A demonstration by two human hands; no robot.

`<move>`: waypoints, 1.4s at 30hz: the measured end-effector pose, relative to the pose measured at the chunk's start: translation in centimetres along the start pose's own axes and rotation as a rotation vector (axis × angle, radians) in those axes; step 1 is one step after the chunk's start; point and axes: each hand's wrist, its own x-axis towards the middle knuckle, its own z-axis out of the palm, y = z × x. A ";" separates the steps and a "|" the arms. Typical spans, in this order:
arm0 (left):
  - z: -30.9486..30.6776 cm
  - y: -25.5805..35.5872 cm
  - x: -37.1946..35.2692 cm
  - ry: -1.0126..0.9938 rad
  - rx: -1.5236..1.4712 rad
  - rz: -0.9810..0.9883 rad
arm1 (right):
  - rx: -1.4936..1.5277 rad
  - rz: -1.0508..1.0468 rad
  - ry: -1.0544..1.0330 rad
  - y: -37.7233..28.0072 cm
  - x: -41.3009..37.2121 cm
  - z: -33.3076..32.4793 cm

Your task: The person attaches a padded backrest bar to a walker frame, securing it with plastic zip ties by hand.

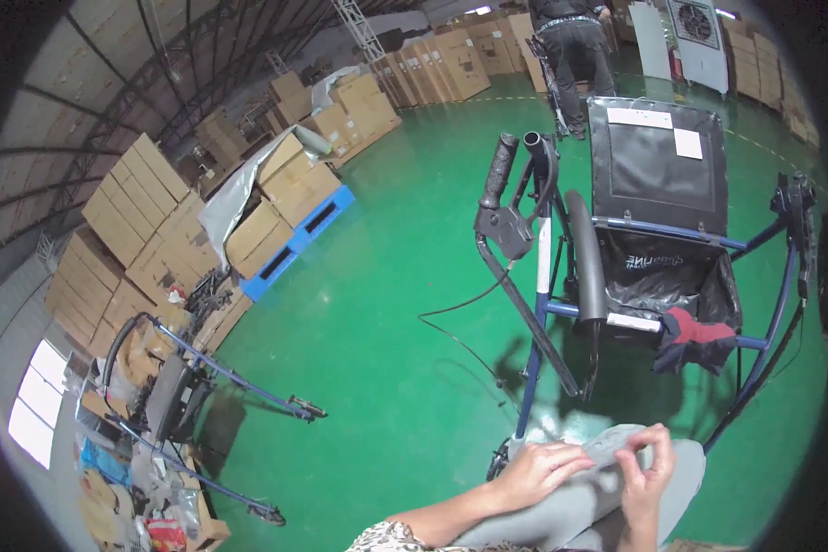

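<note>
My left hand (545,472) is over my grey-trousered knee, its fingers bent together around something I cannot make out. Close beside it on the right, my right hand (649,465) has thumb and fingertips pinched together. Between the two hands lies a small, pale, see-through piece (607,445), perhaps a plastic bag. Beyond my knees stands a blue walker frame (541,340) with a black handle (500,172), a loose brake cable and a black seat bag (658,276). A red and black cloth (695,339) hangs over its lower bar.
To the left lies another blue frame (239,377) beside parts and plastic bags. Cardboard boxes (290,189) are stacked on a blue pallet (299,241). At the back a person (575,55) stands near a large fan unit (696,41).
</note>
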 end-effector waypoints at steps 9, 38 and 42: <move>0.0 -0.9 -0.8 0.037 0.224 0.010 | 0.046 -0.032 -0.016 -0.8 -0.2 0.1; 9.3 5.4 3.3 -0.067 -0.036 0.513 | -0.056 0.028 0.124 -4.4 -9.0 -11.6; 9.4 5.5 3.5 -0.033 -0.056 0.514 | -0.073 0.112 0.130 -4.6 -9.0 -12.2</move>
